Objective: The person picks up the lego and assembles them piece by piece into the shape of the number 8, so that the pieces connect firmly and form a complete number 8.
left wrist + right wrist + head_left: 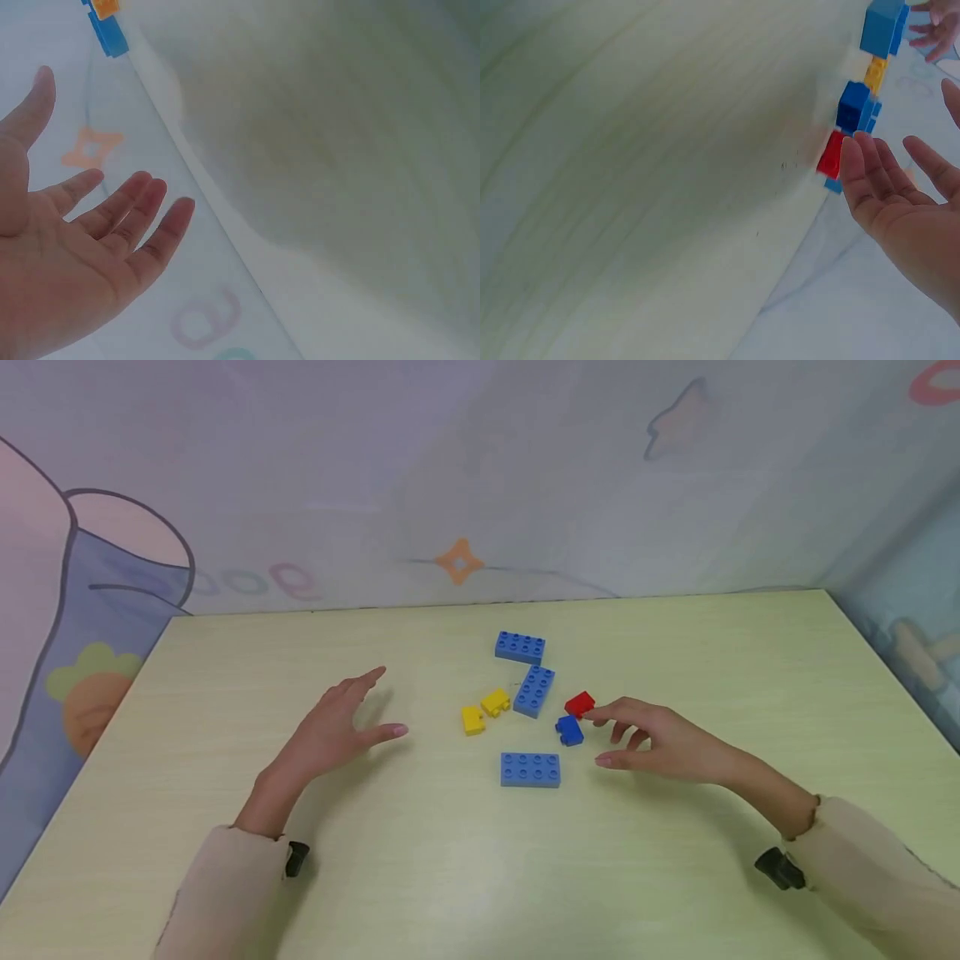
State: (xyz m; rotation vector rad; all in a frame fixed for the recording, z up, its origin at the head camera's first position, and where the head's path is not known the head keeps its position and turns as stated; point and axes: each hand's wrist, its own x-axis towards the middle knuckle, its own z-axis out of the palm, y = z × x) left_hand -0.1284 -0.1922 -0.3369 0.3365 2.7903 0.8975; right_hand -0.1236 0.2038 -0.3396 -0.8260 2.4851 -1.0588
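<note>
My left hand (330, 727) hovers above the table to the left of the bricks, fingers spread and holding nothing. Over on the right, my right hand (660, 742) has loosely bent fingers with nothing between them. Its index fingertip is close to a small red brick (579, 704); whether they touch I cannot tell. Just below that lies a small dark blue brick (570, 730). Two small yellow bricks (473, 721) lie nearer the left hand. Three larger blue bricks are spread out: one at the back (520, 647), one slanted in the middle (534, 691), one in front (530, 770).
The bricks lie on a pale wooden table (420, 877). Behind its far edge hangs a printed cloth (375, 485) with cartoon shapes. Beige sleeves (232, 885) cover both forearms, and a small black device (780, 868) shows by the right wrist.
</note>
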